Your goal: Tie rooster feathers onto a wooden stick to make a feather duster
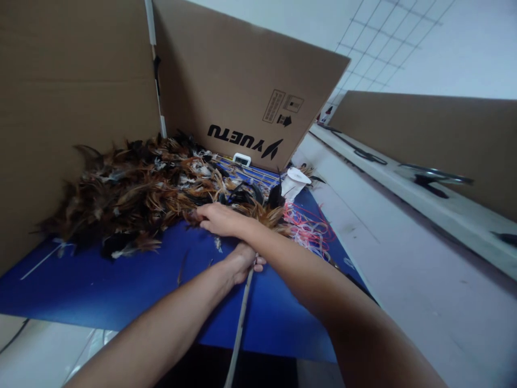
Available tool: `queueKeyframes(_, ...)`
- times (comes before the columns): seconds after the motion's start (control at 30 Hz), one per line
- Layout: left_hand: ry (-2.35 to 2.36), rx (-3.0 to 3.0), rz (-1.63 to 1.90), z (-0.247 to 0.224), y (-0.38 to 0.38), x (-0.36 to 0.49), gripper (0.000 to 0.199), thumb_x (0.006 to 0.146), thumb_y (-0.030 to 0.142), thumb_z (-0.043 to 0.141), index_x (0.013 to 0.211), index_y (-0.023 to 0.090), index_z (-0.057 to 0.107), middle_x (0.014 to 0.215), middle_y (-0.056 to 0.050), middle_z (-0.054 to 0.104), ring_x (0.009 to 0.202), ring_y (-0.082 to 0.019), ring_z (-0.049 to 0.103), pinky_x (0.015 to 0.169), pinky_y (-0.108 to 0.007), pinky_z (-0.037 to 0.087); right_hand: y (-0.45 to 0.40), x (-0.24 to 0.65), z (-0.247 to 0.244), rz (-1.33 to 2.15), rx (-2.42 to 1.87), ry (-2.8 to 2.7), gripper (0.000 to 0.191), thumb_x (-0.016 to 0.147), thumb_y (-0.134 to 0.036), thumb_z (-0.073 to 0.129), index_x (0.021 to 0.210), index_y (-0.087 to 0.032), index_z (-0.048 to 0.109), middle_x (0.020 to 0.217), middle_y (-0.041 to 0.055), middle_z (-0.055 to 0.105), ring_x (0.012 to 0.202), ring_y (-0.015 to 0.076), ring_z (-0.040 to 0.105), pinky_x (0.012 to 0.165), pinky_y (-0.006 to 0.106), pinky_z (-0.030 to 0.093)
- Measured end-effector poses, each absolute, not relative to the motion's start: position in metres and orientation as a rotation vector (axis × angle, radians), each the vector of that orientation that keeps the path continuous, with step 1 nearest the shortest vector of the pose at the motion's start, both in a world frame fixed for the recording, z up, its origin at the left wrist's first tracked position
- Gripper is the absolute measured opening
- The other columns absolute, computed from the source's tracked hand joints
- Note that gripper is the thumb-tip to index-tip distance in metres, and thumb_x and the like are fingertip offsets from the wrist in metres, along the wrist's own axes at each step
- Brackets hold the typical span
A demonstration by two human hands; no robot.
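My left hand is wrapped round a thin pale stick that runs down toward the bottom edge of the view. Just beyond this hand, partly behind my right forearm, is a tuft of brown and black feathers; whether it is fixed to the stick is hidden. My right arm crosses over the left. At the near edge of a large heap of brown, black and white feathers, my right hand has its fingers curled together. What lies between those fingertips is unclear.
Cardboard panels stand behind and left of the blue tabletop. A small white digital display, a white spool and tangled pink and white ribbon strands are on the far right. Scissors rest on a ledge.
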State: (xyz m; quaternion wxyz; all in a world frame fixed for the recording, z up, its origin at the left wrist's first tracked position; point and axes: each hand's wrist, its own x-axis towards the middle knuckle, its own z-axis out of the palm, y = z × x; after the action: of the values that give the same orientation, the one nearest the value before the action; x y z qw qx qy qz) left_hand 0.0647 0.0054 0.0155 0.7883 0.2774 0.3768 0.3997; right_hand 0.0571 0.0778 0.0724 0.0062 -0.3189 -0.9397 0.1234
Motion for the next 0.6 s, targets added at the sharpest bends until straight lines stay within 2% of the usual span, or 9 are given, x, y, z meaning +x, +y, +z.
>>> queueKeyframes(0.1,0.805,0.592,0.817,0.015,0.009,0.067,0.006,0.073,0.017,0.054,0.076,0.015,0.049,0.056,0.004,0.043,0.039,-0.003,0.033,0.036,-0.015,0.018,0.072,0.075,0.092,0.719,-1.038,-2.538,0.003,0.076,-0.015,0.056,0.075,-0.015,0.053,0.064,-0.0026,0.058,0.062,0.01,0.056,0.057,0.02,0.04)
queueKeyframes(0.2,0.787,0.606,0.81,0.014,0.011,0.068,0.012,0.073,0.018,0.055,0.076,0.017,0.044,0.057,0.005,0.042,0.039,-0.003,0.034,0.036,-0.015,0.018,0.058,0.101,0.111,1.115,-1.115,-2.149,0.009,0.075,-0.013,0.057,0.08,-0.017,0.05,0.054,-0.0071,0.054,0.048,0.0079,0.053,0.045,0.017,0.038)
queueKeyframes(0.27,0.782,0.612,0.816,0.013,0.01,0.068,0.015,0.074,0.019,0.056,0.077,0.018,0.042,0.058,0.005,0.042,0.039,-0.003,0.035,0.036,-0.015,0.019,0.048,0.12,0.121,1.255,-1.191,-1.974,0.009,0.074,-0.012,0.057,0.078,-0.017,0.051,0.052,-0.0066,0.055,0.041,0.0065,0.05,0.039,0.016,0.036)
queueKeyframes(0.43,0.73,0.652,0.823,0.014,0.007,0.067,0.019,0.073,0.023,0.059,0.082,0.019,0.043,0.061,0.006,0.04,0.04,-0.003,0.036,0.037,-0.015,0.023,0.032,0.158,0.122,1.387,-1.426,-1.784,0.011,0.075,-0.016,0.058,0.068,-0.015,0.051,0.053,-0.0013,0.062,0.033,0.004,0.045,0.032,0.014,0.033)
queueKeyframes(0.6,0.718,0.713,0.845,0.014,0.006,0.068,0.019,0.069,0.022,0.06,0.078,0.019,0.044,0.061,0.006,0.039,0.04,-0.002,0.035,0.037,-0.015,0.023,0.03,0.168,0.107,1.338,-1.571,-1.743,0.017,0.076,-0.016,0.059,0.062,-0.015,0.05,0.047,-0.003,0.06,0.029,0.0029,0.041,0.029,0.013,0.028)
